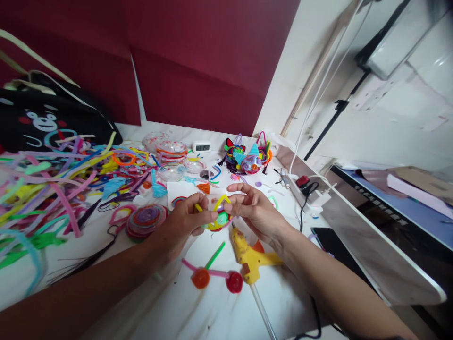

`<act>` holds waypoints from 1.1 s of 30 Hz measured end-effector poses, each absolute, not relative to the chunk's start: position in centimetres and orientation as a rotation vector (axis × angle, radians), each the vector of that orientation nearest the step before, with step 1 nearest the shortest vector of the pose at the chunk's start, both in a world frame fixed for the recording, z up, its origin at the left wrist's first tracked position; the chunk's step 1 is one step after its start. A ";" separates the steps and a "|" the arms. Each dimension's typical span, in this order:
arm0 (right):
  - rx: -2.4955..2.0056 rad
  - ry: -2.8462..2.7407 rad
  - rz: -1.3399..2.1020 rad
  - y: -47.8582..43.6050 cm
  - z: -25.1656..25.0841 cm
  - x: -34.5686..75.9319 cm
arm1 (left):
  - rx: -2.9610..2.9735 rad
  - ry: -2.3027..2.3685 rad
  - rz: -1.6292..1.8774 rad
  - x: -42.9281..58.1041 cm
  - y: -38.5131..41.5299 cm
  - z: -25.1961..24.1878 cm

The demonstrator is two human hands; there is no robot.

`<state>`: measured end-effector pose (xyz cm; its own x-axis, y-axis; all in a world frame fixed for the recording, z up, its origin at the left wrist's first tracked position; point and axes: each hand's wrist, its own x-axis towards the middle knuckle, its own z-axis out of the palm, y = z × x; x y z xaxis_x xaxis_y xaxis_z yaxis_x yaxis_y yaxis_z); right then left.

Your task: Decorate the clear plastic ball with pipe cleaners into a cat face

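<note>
A small pipe-cleaner craft [222,219] with yellow, green and purple parts is held up between both hands over the white table. My left hand [182,217] is closed on its left side, thumb on top. At the other side, my right hand [256,210] pinches the craft by its bent yellow strip, the other fingers curved away. Just below the right hand lies a yellow hot glue gun [244,250] with a clear glue stick [262,309] in its back. Nearer me are an orange coil [201,278] and a red coil [234,282] joined by a pink pipe cleaner.
Loose pipe cleaners [46,189] heap up at left before a black bag [53,115]. A coiled pipe-cleaner disc [146,218] sits by my left arm. Finished ornaments [247,158] and a small digital clock [201,147] stand at the back. A power strip [307,196] and phone [339,250] lie right.
</note>
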<state>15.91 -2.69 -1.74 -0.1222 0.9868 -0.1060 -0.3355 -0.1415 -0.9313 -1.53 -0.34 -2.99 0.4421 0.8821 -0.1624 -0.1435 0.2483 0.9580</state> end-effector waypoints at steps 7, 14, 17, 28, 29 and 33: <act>-0.975 -0.922 1.509 -2.9 -1.5 15.5 | 1.114 0.900 0.825 -1.6 -0.5 -2.7; -0.937 -0.901 1.490 -2.9 -1.7 15.3 | 1.128 0.938 0.827 -1.5 -0.5 -2.7; -0.932 -0.896 1.480 -2.9 -1.8 15.4 | 1.139 0.915 0.828 -1.5 -0.5 -2.8; -0.927 -0.911 1.521 -3.0 -1.8 15.5 | 1.156 0.909 0.843 -1.6 -0.7 -2.7; -0.926 -0.921 1.524 -3.0 -1.8 15.5 | 1.160 0.918 0.845 -1.6 -0.7 -2.7; -0.931 -0.966 1.529 -3.1 -1.8 15.7 | 1.172 0.934 0.846 -1.6 -0.5 -2.7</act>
